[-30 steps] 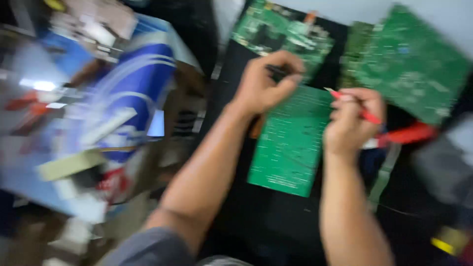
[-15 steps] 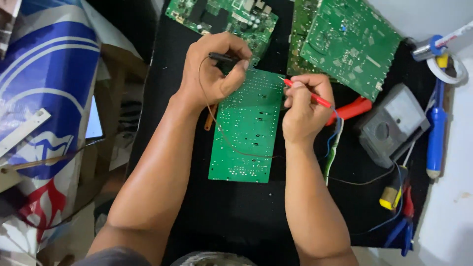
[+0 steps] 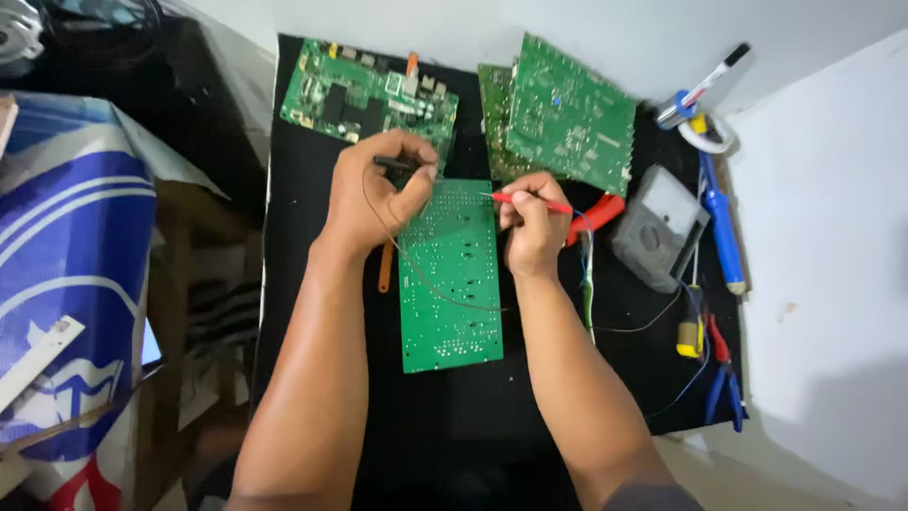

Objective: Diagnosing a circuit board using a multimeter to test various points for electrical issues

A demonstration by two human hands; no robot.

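- Black mat (image 3: 312,284) covers a bench beside a white wall (image 3: 832,237)
- Left hand (image 3: 378,194) pinches a black probe (image 3: 395,164)
- Green circuit board (image 3: 449,284) lies flat between and just below both hands
- Right hand (image 3: 534,227) grips a red probe (image 3: 530,202), tip on the board

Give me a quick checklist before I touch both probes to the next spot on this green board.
1. Red probe gripped in right hand: ok.
2. Black probe gripped in left hand: ok.
3. Green board lying flat on black mat: ok.
4. Meter within sight beside the board: ok.
5. Meter setting and reading: cannot tell.
6. Black lead trailing across the board: not ok.
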